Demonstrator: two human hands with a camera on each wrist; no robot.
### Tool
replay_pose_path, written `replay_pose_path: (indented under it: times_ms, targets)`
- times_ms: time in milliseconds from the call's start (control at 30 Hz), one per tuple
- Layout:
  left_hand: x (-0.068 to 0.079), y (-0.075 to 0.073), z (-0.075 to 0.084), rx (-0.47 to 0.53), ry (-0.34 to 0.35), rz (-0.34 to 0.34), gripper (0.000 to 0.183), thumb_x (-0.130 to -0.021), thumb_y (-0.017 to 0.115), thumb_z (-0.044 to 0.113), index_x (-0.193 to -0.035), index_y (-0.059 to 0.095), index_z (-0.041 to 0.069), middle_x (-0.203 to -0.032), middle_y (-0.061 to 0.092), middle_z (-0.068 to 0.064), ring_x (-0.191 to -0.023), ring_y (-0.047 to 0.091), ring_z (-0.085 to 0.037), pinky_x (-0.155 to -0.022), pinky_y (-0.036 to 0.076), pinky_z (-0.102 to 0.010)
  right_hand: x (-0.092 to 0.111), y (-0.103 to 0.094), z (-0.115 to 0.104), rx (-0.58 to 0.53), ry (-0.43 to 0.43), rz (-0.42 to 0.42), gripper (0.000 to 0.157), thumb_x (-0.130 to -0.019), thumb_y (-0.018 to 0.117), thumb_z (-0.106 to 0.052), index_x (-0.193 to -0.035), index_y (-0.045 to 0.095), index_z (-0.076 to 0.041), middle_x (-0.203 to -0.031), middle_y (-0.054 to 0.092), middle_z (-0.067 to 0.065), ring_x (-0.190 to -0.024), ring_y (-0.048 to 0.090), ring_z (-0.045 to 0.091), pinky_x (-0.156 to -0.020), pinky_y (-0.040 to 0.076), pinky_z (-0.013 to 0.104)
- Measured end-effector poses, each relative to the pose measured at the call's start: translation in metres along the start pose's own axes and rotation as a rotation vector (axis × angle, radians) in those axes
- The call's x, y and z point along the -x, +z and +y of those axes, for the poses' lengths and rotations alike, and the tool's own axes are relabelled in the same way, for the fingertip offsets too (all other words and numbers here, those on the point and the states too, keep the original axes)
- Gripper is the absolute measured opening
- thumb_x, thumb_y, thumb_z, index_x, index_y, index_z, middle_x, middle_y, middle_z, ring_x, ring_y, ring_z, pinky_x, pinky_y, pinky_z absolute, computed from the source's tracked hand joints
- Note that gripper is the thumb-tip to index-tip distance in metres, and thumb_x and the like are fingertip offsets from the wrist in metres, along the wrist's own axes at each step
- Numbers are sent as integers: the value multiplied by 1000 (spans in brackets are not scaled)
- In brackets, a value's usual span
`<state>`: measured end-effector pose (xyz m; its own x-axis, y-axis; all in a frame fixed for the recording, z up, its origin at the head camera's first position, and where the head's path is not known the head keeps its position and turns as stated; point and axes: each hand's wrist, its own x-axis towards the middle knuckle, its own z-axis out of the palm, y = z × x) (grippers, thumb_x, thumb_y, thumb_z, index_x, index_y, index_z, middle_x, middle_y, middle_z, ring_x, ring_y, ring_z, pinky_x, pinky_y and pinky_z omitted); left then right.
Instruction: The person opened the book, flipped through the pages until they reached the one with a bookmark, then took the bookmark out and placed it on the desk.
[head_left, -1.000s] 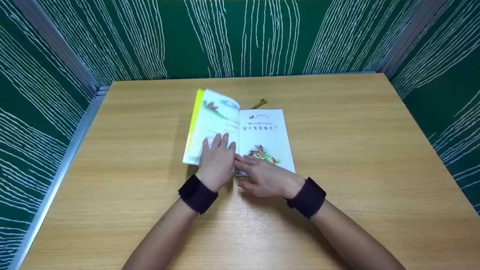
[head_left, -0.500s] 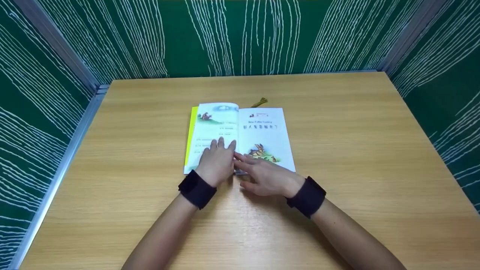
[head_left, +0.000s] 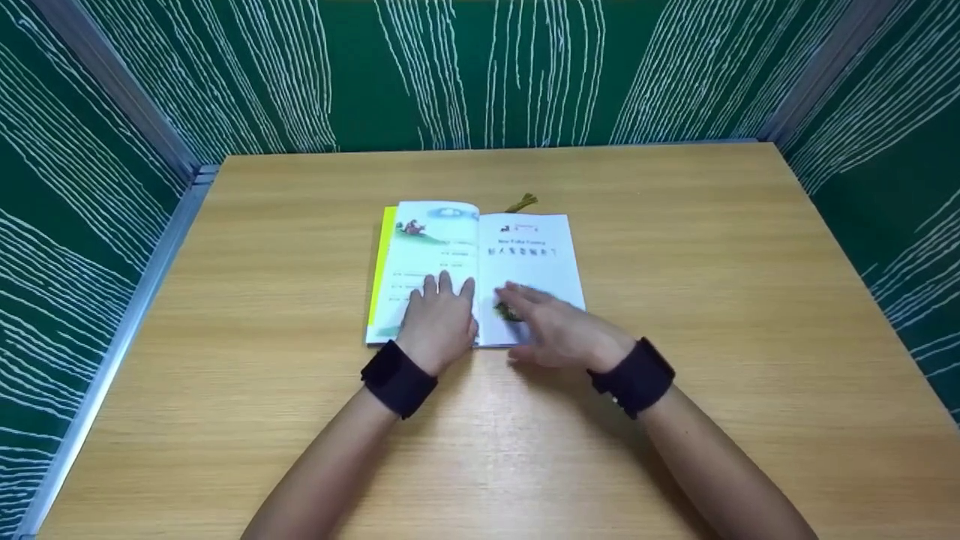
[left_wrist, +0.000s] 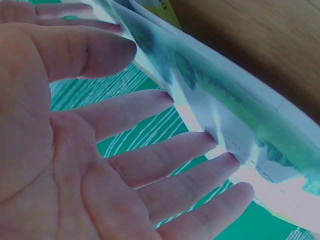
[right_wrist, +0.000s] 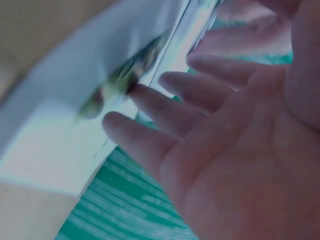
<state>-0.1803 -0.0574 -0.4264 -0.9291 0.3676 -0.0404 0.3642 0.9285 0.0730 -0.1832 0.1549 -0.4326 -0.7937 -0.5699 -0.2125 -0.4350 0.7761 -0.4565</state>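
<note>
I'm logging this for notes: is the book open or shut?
Open. The book lies spread on the table, its left page under the left hand and its right page partly hidden by the right hand.

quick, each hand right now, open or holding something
Left hand: open, resting on the left page, holding nothing.
Right hand: open over the right page; contact cannot be told.

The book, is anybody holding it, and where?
Nobody grips the book. The left hand rests low on the left page, fingers spread; the right hand is over the right page, fingers straight.
</note>
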Motion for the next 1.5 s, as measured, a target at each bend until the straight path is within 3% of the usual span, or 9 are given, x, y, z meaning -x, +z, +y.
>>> replay_pose_path:
  times_ms: [167, 300, 400, 967, 1033, 1133, 1233, 1333, 1500]
  targets:
    - [1, 3, 3, 2, 1, 3, 62, -102, 60, 40, -156, 47, 12, -147, 46, -39, -135, 46, -56, -107, 43, -64, 5, -14, 26, 19, 131, -51, 112, -79, 89, -40, -166, 22, -20, -173, 13, 13, -158, 13, 37, -124, 19, 58]
    - [2, 6, 8, -24, -7, -42, 65, -102, 57, 53, -160, 42, 28, -151, 38, -42, -140, 39, -60, -111, 38, -67, 7, -23, 39, 56, 221, -85, 119, -74, 94, -39, -167, 21, -22, -174, 11, 11, -159, 9, 40, -122, 18, 64]
    - [1, 8, 10, -50, -18, -82, 64, -101, 54, 59, -158, 43, 32, -155, 33, -43, -143, 33, -61, -113, 36, -67, 6, -26, 42, 62, 253, -86, 118, -72, 96, -36, -166, 26, -21, -173, 16, 11, -159, 11, 39, -122, 22, 62]
    - [1, 7, 13, -65, -47, -136, 65, -102, 50, 62, -159, 41, 32, -159, 23, -42, -147, 25, -61, -117, 29, -68, 6, -31, 42, 33, 248, -82, 114, -70, 97, -39, -163, 34, -17, -172, 20, 14, -157, 17, 40, -122, 23, 60]
    - [1, 7, 13, -59, -47, -136, 66, -102, 48, 63, -160, 41, 32, -159, 23, -42, -147, 24, -61, -117, 29, -68, 7, -33, 42, 29, 247, -80, 110, -72, 96, -38, -162, 36, -17, -171, 23, 15, -156, 22, 40, -121, 27, 60]
    - [2, 8, 14, -53, -50, -130, 71, -100, 44, 71, -159, 42, 32, -160, 24, -41, -148, 23, -60, -117, 28, -68, 8, -36, 40, 36, 228, -76, 100, -78, 92, -32, -161, 39, -17, -164, 38, 18, -142, 45, 38, -114, 40, 57]
    - [3, 9, 15, -65, -57, -126, 85, -93, 37, 84, -159, 42, 31, -160, 23, -41, -149, 22, -59, -117, 27, -70, 11, -40, 38, 21, 206, -53, 89, -83, 87, -23, -159, 42, -17, -158, 46, 17, -128, 53, 33, -107, 46, 52]
    - [4, 10, 18, -107, -61, -113, 99, -84, 32, 94, -160, 42, 30, -160, 23, -41, -148, 23, -59, -115, 27, -72, 14, -45, 35, -15, 180, 17, 85, -87, 83, -19, -160, 40, -16, -163, 39, 17, -138, 48, 34, -112, 44, 54]
    - [5, 16, 22, -164, -76, -56, 110, -76, 34, 100, -159, 44, 28, -160, 26, -40, -147, 26, -60, -111, 28, -76, 21, -50, 28, -58, 227, 168, 100, -93, 76, -43, -166, 18, -10, -170, 17, 24, -150, 34, 41, -116, 37, 57]
